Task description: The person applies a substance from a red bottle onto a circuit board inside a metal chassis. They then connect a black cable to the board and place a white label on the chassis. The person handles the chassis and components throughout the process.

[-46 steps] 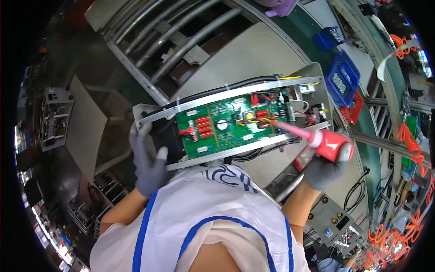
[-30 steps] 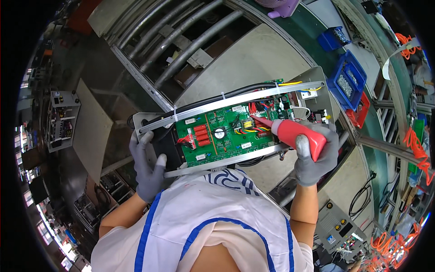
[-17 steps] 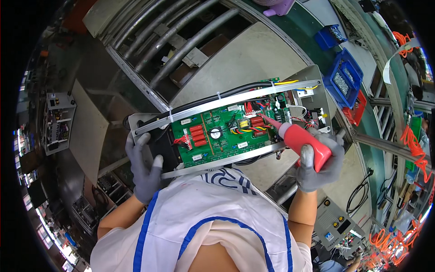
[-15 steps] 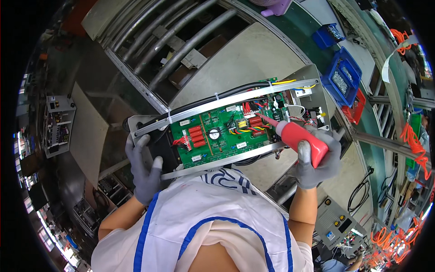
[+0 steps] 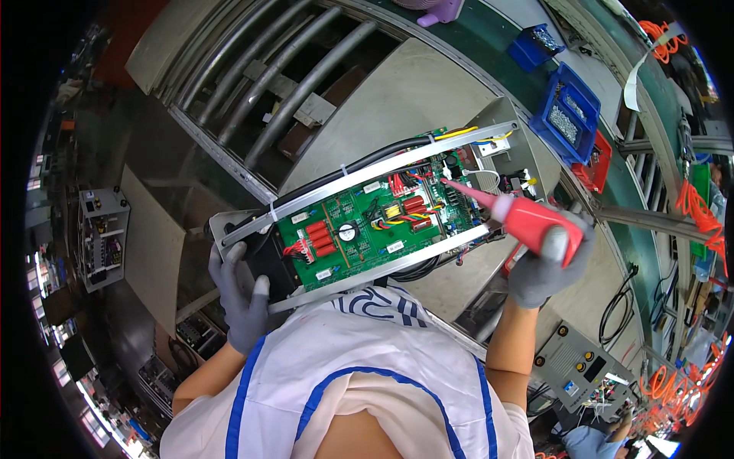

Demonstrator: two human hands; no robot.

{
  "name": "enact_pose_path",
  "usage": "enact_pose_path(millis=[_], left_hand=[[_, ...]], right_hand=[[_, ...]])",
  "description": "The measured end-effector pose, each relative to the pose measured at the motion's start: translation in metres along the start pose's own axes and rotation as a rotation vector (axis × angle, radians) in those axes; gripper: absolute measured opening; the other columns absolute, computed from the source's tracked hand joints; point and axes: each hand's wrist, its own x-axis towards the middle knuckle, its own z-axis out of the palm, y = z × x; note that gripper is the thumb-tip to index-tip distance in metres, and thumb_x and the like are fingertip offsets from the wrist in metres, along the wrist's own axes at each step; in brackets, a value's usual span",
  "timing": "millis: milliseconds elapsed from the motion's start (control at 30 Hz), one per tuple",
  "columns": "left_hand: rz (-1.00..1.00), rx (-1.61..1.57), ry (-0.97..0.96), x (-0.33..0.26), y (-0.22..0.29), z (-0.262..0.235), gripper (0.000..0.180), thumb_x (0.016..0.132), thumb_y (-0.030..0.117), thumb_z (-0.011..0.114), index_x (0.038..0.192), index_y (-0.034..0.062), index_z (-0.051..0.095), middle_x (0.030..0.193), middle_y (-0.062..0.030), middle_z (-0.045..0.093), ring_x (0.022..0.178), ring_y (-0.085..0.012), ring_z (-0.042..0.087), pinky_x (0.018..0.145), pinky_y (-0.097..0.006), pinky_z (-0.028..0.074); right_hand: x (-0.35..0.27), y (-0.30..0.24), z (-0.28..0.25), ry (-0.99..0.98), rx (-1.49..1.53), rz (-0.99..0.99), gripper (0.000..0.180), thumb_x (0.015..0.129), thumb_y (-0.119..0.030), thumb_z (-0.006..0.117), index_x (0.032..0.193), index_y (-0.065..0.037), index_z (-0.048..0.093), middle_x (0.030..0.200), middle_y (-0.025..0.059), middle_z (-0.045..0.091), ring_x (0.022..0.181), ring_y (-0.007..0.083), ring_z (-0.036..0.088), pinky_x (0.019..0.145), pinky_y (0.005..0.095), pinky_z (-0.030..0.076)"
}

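In front of me lies an open metal chassis point(image 5: 359, 284), tilted so its right end is farther away. Inside it is a green circuit board point(image 5: 359, 256) with red components, white connectors and coloured wires. My left hand point(image 5: 246, 306), in a grey glove, grips the chassis at its left end, thumb and fingers around the black end part. My right hand point(image 5: 544, 268), gloved too, is closed around a red squeeze bottle point(image 5: 527, 219). The bottle's tapered pink nozzle points left, its tip over the right part of the board near the connectors; whether it touches cannot be made out.
A roller conveyor point(image 5: 306, 84) runs at the upper left. Blue bins point(image 5: 589, 141) of small metal parts and a red bin point(image 5: 604, 172) stand at the right. A grey control-panel unit point(image 5: 573, 367) sits lower right. Orange coiled hoses point(image 5: 699, 214) hang at the far right.
The bottle has tipped flatter and moved right with my right hand; its nozzle tip has shifted slightly right and up along the board. My left hand keeps its grip; the view has shifted a little.
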Motion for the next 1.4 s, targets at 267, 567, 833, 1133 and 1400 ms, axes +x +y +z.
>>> enact_pose_path(millis=[267, 567, 833, 1133, 1400], left_hand=[[-0.010, 0.023, 0.004, 0.001, 0.009, 0.002, 0.056, 0.071, 0.006, 0.053, 0.126, 0.0049, 0.044, 0.138, -0.0194, 0.029, 0.131, -0.0315, 0.029, 0.108, -0.040, 0.021], [0.025, 0.046, -0.015, 0.000, 0.001, 0.002, 0.057, 0.070, 0.003, 0.053, 0.126, 0.0038, 0.044, 0.138, -0.0189, 0.025, 0.128, -0.0320, 0.030, 0.107, -0.040, 0.024], [0.022, 0.097, -0.024, 0.000, -0.001, 0.001, 0.056, 0.070, 0.003, 0.053, 0.125, 0.0035, 0.045, 0.138, -0.0191, 0.026, 0.129, -0.0324, 0.029, 0.108, -0.041, 0.022], [0.019, 0.117, -0.013, -0.002, -0.002, 0.001, 0.056, 0.070, 0.005, 0.055, 0.125, 0.0042, 0.046, 0.138, -0.0187, 0.027, 0.130, -0.0326, 0.028, 0.108, -0.041, 0.021], [0.042, 0.100, -0.014, -0.001, -0.003, 0.001, 0.054, 0.072, 0.008, 0.056, 0.124, 0.0030, 0.046, 0.138, -0.0188, 0.027, 0.129, -0.0316, 0.028, 0.107, -0.041, 0.022]], right_hand=[[0.002, -0.005, -0.007, -0.070, -0.086, 0.051, 0.034, 0.075, -0.025, 0.068, 0.093, 0.002, 0.055, 0.084, 0.0125, 0.061, 0.080, 0.0214, 0.057, 0.081, 0.0337, 0.045], [0.009, 0.006, 0.010, -0.303, -0.060, -0.122, 0.029, 0.071, -0.005, 0.072, 0.094, 0.002, 0.056, 0.085, 0.0148, 0.063, 0.072, 0.0207, 0.058, 0.067, 0.0287, 0.047], [0.011, 0.009, 0.009, -0.338, -0.068, -0.137, 0.032, 0.070, -0.009, 0.075, 0.095, 0.001, 0.059, 0.084, 0.0137, 0.064, 0.071, 0.0207, 0.062, 0.067, 0.0299, 0.049], [0.018, 0.005, 0.008, -0.359, -0.124, -0.141, 0.030, 0.070, -0.011, 0.075, 0.094, -0.001, 0.060, 0.078, 0.0118, 0.064, 0.066, 0.0197, 0.062, 0.063, 0.0279, 0.049], [0.023, 0.003, 0.007, -0.384, -0.170, -0.095, 0.028, 0.071, -0.013, 0.075, 0.091, -0.001, 0.061, 0.078, 0.0113, 0.063, 0.065, 0.0177, 0.061, 0.061, 0.0263, 0.047]])
